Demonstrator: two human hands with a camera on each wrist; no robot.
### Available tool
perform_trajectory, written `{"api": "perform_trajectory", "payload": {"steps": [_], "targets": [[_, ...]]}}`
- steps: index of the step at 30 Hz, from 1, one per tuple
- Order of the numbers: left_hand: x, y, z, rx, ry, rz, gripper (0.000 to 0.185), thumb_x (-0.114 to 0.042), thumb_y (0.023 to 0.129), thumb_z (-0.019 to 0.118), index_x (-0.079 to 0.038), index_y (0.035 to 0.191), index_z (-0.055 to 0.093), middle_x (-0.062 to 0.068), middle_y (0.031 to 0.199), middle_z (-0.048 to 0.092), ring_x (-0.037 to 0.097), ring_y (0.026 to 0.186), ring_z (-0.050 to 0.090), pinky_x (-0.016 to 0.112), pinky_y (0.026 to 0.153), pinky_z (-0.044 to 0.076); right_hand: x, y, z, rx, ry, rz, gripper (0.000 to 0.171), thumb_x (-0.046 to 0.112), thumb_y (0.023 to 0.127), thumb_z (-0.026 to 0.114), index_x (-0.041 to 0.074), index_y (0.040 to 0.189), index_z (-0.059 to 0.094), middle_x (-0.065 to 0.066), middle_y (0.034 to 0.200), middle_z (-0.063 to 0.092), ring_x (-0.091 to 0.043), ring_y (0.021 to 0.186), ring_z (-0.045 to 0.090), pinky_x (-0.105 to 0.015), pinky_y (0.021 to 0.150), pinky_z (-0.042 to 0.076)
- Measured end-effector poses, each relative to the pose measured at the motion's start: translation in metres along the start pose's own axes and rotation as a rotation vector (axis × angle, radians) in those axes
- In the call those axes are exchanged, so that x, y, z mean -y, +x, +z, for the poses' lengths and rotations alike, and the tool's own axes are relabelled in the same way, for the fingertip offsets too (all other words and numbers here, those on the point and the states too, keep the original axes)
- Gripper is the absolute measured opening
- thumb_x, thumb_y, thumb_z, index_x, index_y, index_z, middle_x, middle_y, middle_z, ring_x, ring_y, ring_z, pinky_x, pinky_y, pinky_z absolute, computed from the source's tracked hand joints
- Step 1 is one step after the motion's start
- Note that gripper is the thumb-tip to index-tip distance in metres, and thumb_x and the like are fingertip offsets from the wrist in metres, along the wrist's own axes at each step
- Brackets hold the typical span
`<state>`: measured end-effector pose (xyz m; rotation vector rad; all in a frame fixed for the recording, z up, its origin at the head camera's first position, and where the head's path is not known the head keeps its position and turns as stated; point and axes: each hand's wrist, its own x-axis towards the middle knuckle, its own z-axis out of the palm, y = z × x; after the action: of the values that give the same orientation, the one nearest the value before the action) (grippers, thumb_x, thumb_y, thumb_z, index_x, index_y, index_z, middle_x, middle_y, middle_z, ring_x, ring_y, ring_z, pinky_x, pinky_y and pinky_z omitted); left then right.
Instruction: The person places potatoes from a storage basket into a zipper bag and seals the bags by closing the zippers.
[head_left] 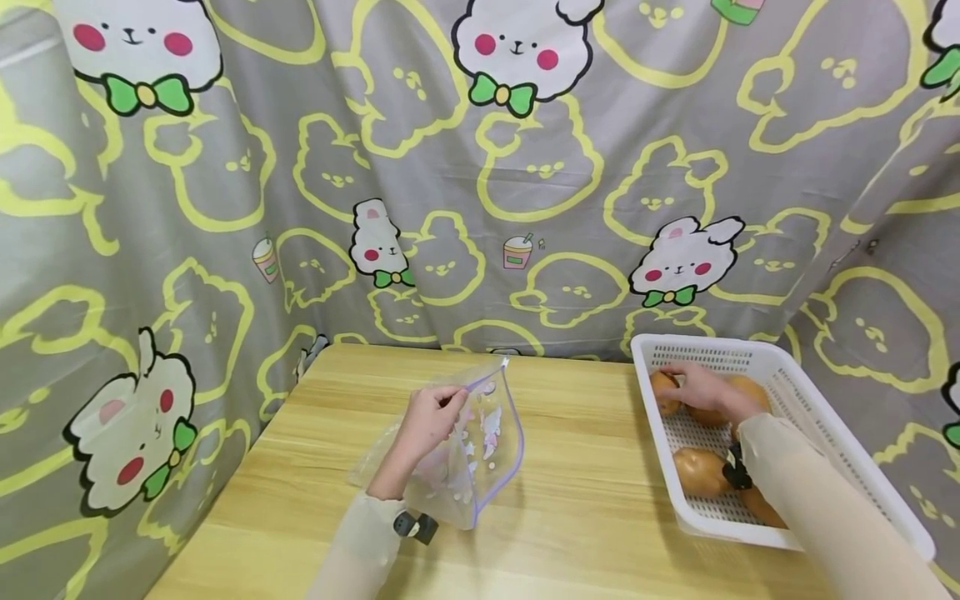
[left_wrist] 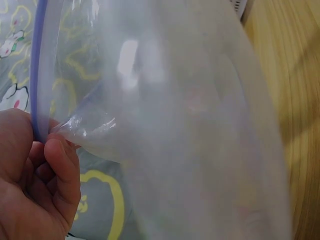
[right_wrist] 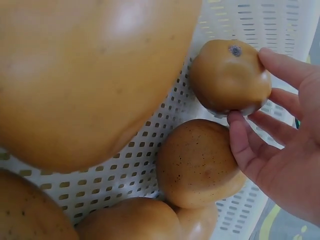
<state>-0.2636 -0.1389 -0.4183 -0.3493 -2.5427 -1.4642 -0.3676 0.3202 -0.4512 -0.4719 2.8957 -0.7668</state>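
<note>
Smooth round brown pear (right_wrist: 229, 76), partly hidden in the perforated white plastic basket (head_left: 825, 417), sits in your right hand's (head_left: 701, 387) fingertips; your left hand (head_left: 429, 423) pinches the clear zip bag (head_left: 480, 450).

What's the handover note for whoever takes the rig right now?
Left hand: pinches the rim of the clear zip bag, holding it up off the wooden table.
Right hand: in the white basket, thumb and fingers closing on a small potato, not lifted.
Done: bag held open; no potato shows inside it.
Left: the potatoes all lie in the basket.
</note>
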Motion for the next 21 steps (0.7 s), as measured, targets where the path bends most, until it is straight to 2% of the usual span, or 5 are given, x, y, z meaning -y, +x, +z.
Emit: {"api": "perform_trajectory", "payload": {"steps": [7,12,17,21], "targets": [[0.000,0.000,0.000,0.014,0.001,0.019,0.026,-0.019,0.096,0.055,-0.015,0.073,0.066,-0.001,0.048,0.048,0.013,0.037,0.045,0.024,0.036,0.038,0.006,-0.009,-0.001,-0.010,-0.011,-0.015,0.052,0.031,0.092,0.062,-0.005,0.128,0.054,-0.029,0.124,0.054,-0.045,0.114,0.049,-0.058,0.093,0.038],[0.001,0.000,0.001,0.018,-0.001,0.032,0.027,-0.018,0.097,0.055,-0.016,0.072,0.065,-0.001,0.049,0.048,0.013,0.036,0.044,0.024,0.035,0.038,0.004,-0.010,-0.001,-0.014,0.012,-0.025,0.037,0.022,0.092,0.063,-0.005,0.117,0.062,-0.023,0.113,0.062,-0.040,0.106,0.055,-0.054,0.089,0.042],[0.001,-0.001,0.002,0.023,0.006,0.025,0.028,-0.020,0.097,0.054,-0.016,0.070,0.063,-0.001,0.049,0.048,0.013,0.037,0.044,0.024,0.036,0.038,0.005,-0.014,-0.002,0.022,0.036,0.013,0.045,0.022,0.088,0.067,-0.011,0.118,0.057,-0.028,0.110,0.060,-0.042,0.102,0.056,-0.051,0.085,0.046],[0.000,-0.002,0.002,0.023,0.014,0.026,0.026,-0.020,0.097,0.054,-0.014,0.075,0.066,-0.001,0.048,0.048,0.012,0.037,0.044,0.024,0.036,0.039,0.008,-0.017,-0.003,0.053,0.045,0.040,0.054,0.023,0.085,0.070,-0.013,0.122,0.051,-0.032,0.111,0.057,-0.043,0.101,0.056,-0.052,0.084,0.046]]}}
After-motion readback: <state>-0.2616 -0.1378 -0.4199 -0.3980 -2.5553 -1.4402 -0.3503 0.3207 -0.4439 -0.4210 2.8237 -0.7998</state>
